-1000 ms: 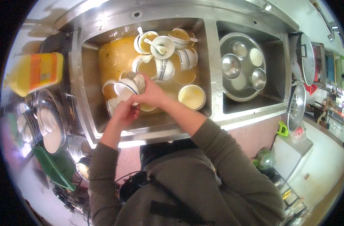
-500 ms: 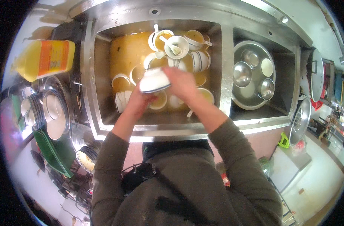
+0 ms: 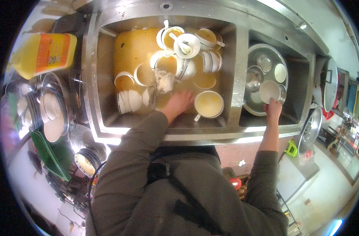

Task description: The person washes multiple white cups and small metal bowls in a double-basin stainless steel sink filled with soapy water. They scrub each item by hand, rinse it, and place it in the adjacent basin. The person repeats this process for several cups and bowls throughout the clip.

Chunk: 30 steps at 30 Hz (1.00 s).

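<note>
My right hand grips the rim of a white bowl above a large round metal basin in the right sink. Inside the basin are several metal bowls and a white bowl, in water. My left hand reaches down into the murky water of the left sink, its fingers partly sunk and blurred. Near that hand lie a crumpled pale cloth, a large white bowl with a spoon and a row of stacked white bowls.
Farther back in the left sink, more bowls and spoons are piled, with a small bowl on top. A yellow jug, stacked plates and a green crate stand at left. Metal lids lean at the right.
My hands have parted. The right hand has moved right, to the basin, with a white bowl; the left has dropped into the left sink's water. The pale cloth now shows among the bowls.
</note>
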### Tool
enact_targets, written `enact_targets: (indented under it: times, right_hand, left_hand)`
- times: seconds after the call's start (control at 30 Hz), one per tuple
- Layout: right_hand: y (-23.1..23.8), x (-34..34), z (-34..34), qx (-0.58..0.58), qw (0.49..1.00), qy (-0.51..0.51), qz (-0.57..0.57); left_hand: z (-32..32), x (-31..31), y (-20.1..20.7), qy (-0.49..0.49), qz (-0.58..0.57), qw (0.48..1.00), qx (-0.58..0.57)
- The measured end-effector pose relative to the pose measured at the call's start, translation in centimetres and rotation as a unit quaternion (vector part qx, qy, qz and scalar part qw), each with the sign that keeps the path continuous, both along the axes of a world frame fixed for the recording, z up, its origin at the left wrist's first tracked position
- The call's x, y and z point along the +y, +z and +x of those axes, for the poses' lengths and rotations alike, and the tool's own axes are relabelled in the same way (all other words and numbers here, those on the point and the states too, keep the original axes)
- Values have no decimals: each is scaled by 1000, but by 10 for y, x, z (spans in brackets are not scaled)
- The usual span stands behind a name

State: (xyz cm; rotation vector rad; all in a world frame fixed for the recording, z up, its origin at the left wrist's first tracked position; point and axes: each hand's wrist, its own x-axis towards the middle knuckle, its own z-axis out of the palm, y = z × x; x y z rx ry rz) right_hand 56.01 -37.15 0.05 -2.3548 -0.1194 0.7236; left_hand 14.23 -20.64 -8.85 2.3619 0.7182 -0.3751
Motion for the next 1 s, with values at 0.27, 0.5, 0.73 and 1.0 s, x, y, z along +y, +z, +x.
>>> enact_targets:
  times: [0.27,0.5,0.73,1.0]
  right_hand:
    - [15,8,-44,-249,955,106,-118]
    - [76,93,-130,-67,967,184,160]
    - [28,168,-234,-11,915,392,92]
    - [-43,205,-307,-82,739,668,23]
  left_hand:
    - [11,55,-9,-93,-195,968,126]
    - [-12,87,16,55,-581,795,163]
    - [-45,68,39,79,-556,825,60]
    - [-22,30,55,-7,-329,943,39]
